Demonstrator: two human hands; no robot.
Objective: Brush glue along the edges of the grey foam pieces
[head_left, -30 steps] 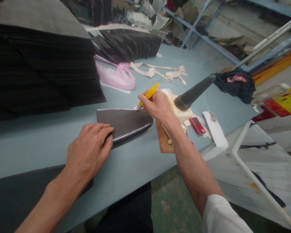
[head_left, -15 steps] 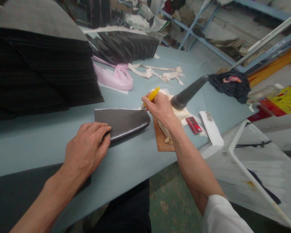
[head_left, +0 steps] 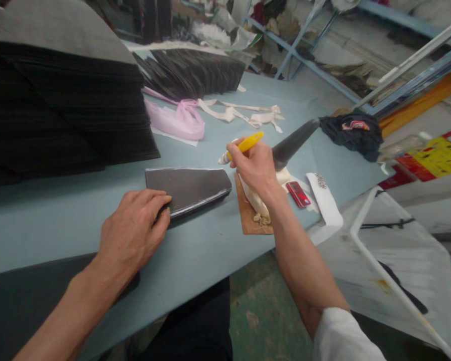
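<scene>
A thin stack of dark grey tapered pieces lies on the table, with white smears along its long edges. My left hand grips the stack's near left end, fingers on top and thumb at the front side. In my right hand is a yellow-handled brush, held between thumb and fingers. Its whitish tip hangs just beyond the stack's right end, apart from it. Under and beside my right wrist is a brown board bearing a cream-coloured lump.
Tall stacks of black sheets rise at the left, and a fanned row of dark pieces lies behind. Pink cloth, pale strips, a dark tapered tool, and a red box are on the table.
My right hand has lifted the brush off the far right edge of the stack and moved slightly right, tilting the handle flatter. My left hand stays in place.
</scene>
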